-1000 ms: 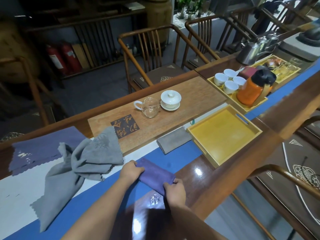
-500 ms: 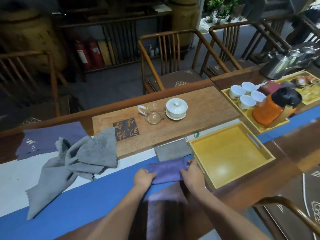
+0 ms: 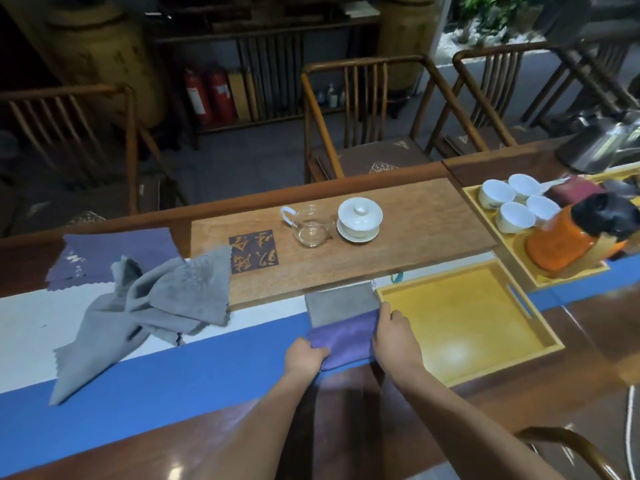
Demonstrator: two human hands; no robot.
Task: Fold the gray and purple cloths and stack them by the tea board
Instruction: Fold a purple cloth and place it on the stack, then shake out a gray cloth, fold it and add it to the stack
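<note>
Folded purple cloth [image 3: 341,337] held at both short ends above the blue runner [image 3: 173,386] on the bench [image 3: 588,348]. The left hand [image 3: 304,356] pinches its near-left end, fingers curled over the edge in a closed grip on the fabric; the right hand [image 3: 394,336] clamps its right end, thumb on top, just beside the rim of the empty yellow tray [image 3: 540,344]. The cloth's far edge overlaps the near edge of a folded gray cloth [image 3: 341,299], which lies flat against the near side of the tea board [image 3: 415,251].

Writing: a dark square panel [image 3: 252,251] set in the tea board carries pale carved characters, seen inverted and not legible. The flat purple cloth [image 3: 114,251] at far left bears a small pale embroidered motif; no words can be made out.

Surroundings: an unfolded gray cloth [image 3: 138,313] lies crumpled to the left, one corner over the board's left end and another trailing onto the blue runner. On the board stand a glass pitcher [image 3: 310,226] and a white lidded cup [image 3: 359,218] on its saucer. A second yellow tray [image 3: 568,275] at right holds four white cups [image 3: 512,202] and an orange flask [image 3: 561,240] with a black top. Wooden chairs [image 3: 363,109] stand beyond the bench; two red extinguishers [image 3: 207,91] stand by the far shelving.
</note>
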